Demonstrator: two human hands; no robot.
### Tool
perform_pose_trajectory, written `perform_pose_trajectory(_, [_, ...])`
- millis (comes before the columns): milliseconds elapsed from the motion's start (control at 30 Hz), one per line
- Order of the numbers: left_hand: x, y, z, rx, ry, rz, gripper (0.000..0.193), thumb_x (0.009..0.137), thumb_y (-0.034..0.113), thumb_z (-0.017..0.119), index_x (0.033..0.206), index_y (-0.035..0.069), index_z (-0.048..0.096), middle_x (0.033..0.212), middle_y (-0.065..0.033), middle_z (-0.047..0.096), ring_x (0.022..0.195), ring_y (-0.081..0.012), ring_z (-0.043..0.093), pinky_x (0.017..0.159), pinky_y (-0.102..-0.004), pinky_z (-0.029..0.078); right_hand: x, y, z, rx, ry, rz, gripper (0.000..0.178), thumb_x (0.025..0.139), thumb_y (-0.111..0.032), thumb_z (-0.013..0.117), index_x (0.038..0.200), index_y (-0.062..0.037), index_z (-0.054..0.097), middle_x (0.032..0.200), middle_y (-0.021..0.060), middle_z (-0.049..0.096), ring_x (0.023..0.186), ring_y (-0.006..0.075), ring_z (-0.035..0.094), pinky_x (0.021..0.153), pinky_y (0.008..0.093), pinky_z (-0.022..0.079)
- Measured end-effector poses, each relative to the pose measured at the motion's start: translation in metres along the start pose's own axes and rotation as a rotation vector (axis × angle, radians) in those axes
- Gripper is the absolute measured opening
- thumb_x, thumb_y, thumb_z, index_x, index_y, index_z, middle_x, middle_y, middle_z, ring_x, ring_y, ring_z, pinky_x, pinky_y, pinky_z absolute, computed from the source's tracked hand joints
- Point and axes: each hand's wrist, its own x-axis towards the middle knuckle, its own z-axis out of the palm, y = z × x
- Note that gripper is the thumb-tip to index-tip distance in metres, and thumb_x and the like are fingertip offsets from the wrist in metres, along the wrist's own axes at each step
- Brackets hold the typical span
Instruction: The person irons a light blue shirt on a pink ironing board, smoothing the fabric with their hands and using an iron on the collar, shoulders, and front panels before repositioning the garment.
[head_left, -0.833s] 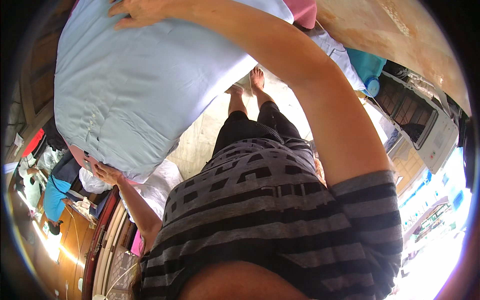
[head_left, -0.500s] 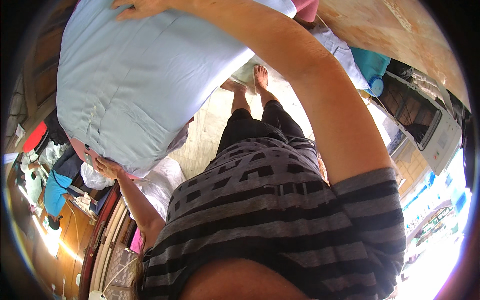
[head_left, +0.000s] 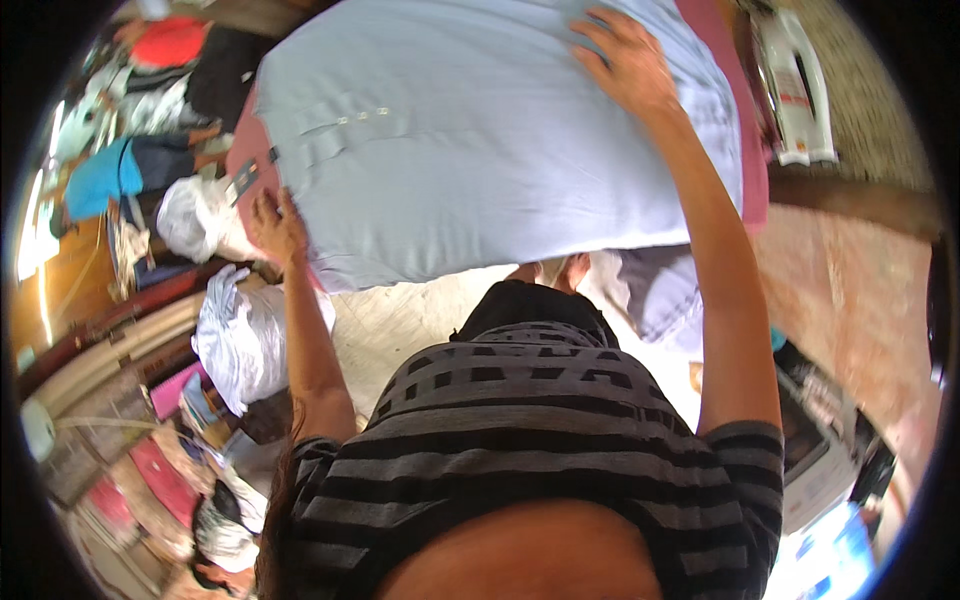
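Observation:
A light blue cloth (head_left: 450, 170), with a short row of small buttons near its left end, lies spread over a padded pink surface (head_left: 245, 165). Pink also shows along its right side. My left hand (head_left: 277, 228) rests at the cloth's left end, fingers apart, touching the cloth edge and the pink cover below a dark label. Over at the far right of the cloth, my right hand (head_left: 632, 68) lies flat with its fingers spread. Neither hand grips anything.
A white object with a long handle (head_left: 800, 90) stands at the far right. White plastic bags (head_left: 245, 340) sit at left. Grey-blue cloth (head_left: 660, 295) hangs below the pink surface's right part. Someone in a blue top (head_left: 105, 180) is at far left.
My view has swung round, so the cloth now lies more squarely in front of me. My right hand has moved from the cloth's far left to its right part.

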Motion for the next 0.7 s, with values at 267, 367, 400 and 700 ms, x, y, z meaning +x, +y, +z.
perform_pose_trajectory(267, [-0.008, 0.007, -0.006, -0.073, 0.094, -0.019, 0.051, 0.095, 0.046, 0.055, 0.130, 0.010, 0.061, 0.140, -0.0166, 0.052, 0.133, -0.0352, 0.043, 0.111, -0.0459, 0.032, 0.002, -0.001, -0.004, 0.035, -0.081, 0.037, 0.037, 0.090, -0.029, 0.067, 0.125, -0.0201, 0.063, 0.138, 0.0080, 0.053, 0.127, 0.0304, 0.049, 0.106, 0.0457, 0.039])
perform_pose_trajectory(367, [-0.009, 0.012, -0.005, -0.050, 0.112, -0.025, 0.049, 0.095, 0.045, 0.056, 0.130, 0.012, 0.062, 0.140, -0.0157, 0.053, 0.131, -0.0363, 0.044, 0.110, -0.0466, 0.033, 0.004, -0.005, -0.009, 0.019, -0.111, 0.061, 0.038, 0.089, -0.029, 0.068, 0.125, -0.0188, 0.063, 0.140, 0.0090, 0.051, 0.129, 0.0310, 0.047, 0.106, 0.0464, 0.038])
perform_pose_trajectory(400, [-0.009, 0.011, -0.006, -0.037, 0.119, -0.027, 0.049, 0.095, 0.045, 0.056, 0.130, 0.012, 0.061, 0.140, -0.0155, 0.052, 0.131, -0.0364, 0.044, 0.110, -0.0468, 0.033, 0.005, -0.006, -0.012, 0.026, -0.136, 0.081, 0.038, 0.089, -0.029, 0.068, 0.125, -0.0181, 0.063, 0.140, 0.0093, 0.051, 0.130, 0.0312, 0.047, 0.107, 0.0468, 0.037])
perform_pose_trajectory(700, [-0.004, 0.035, -0.020, 0.052, -0.018, -0.105, 0.050, 0.096, 0.045, 0.055, 0.137, 0.015, 0.055, 0.147, -0.0121, 0.045, 0.140, -0.0333, 0.035, 0.108, -0.0549, 0.027, 0.038, 0.040, -0.024, 0.268, 0.103, 0.206, 0.034, 0.090, -0.022, 0.067, 0.121, -0.0078, 0.063, 0.116, 0.0170, 0.065, 0.112, 0.0365, 0.059, 0.098, 0.0420, 0.047])
